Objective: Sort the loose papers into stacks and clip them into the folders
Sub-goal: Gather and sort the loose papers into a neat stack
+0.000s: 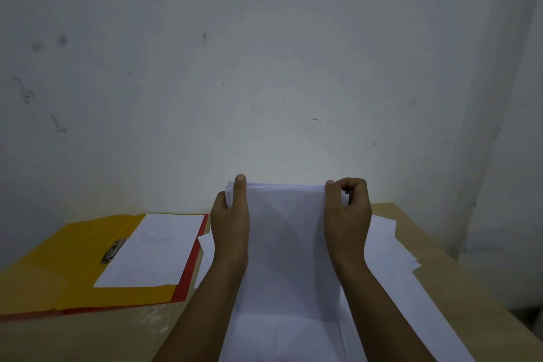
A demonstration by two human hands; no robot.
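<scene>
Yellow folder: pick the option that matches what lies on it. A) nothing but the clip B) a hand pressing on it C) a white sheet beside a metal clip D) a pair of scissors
C: the yellow folder lies open with a white sheet on it, next to the metal clip; both hands hold the upright paper stack instead.

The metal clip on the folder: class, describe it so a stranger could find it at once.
Start at the wooden table and go to its left side, where a yellow folder lies open on a red folder. The metal clip sits on it at the left edge of a white sheet. It is the only shiny grey thing among paper and card.
</scene>
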